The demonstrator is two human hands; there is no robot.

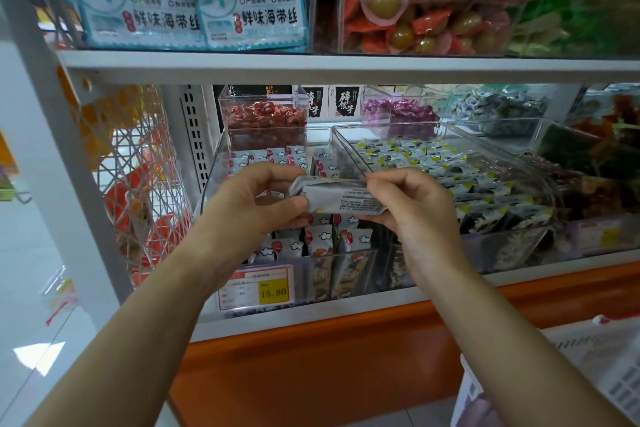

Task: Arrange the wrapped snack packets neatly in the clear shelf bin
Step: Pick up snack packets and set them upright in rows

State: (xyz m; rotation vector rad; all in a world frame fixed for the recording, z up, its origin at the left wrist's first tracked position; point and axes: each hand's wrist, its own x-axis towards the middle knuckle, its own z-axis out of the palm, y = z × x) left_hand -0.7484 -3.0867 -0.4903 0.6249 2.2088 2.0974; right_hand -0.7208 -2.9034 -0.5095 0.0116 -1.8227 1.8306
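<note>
Both hands hold a small stack of silver-grey wrapped snack packets (337, 197), printed backs toward me, just above the clear shelf bin (214, 170) on the lower shelf. My left hand (252, 204) grips the stack's left end with thumb under and fingers over. My right hand (412, 208) pinches its right end. Inside the bin, rows of upright packets (325, 239) with red and white cloud print stand beneath the hands; some are hidden behind them.
A second clear bin (349, 139) to the right holds grey packets with yellow marks. A yellow price tag (273, 293) hangs on the bin front. Small boxes of red (265, 120) and purple (398, 111) candies sit behind. A wire rack (138, 184) stands at left.
</note>
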